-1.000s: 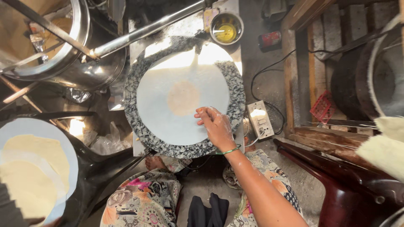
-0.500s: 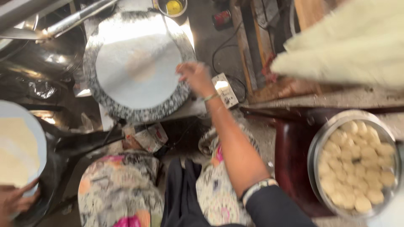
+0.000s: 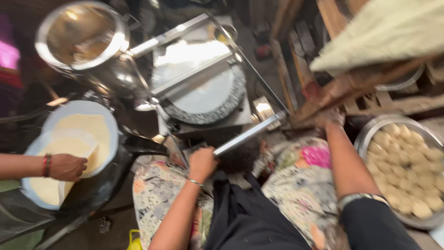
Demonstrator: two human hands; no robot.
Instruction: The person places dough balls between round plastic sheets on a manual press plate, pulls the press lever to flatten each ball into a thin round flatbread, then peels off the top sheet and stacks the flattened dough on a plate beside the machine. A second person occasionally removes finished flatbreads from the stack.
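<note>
My left hand (image 3: 202,164) is closed around the end of a long metal lever handle (image 3: 249,133). The handle belongs to a round press (image 3: 203,88) that has a speckled rim and a white sheet on its plate. Metal bars of the press cross above the plate. My right hand (image 3: 330,118) is stretched out to the right and rests by a wooden beam (image 3: 323,99), just beside a steel bowl (image 3: 370,128) of dough balls (image 3: 407,162). It is blurred, so its grip is unclear.
At the left another person's hand (image 3: 67,166) touches thin flatbreads (image 3: 85,132) stacked on round white sheets over a dark pan (image 3: 138,146). A shiny steel pot (image 3: 83,37) stands at the back left. A pale cloth (image 3: 384,32) lies over wood at the top right.
The view swung down and right. My right hand left the press plate and went to the wooden beam. My left hand came into view on the lever handle.
</note>
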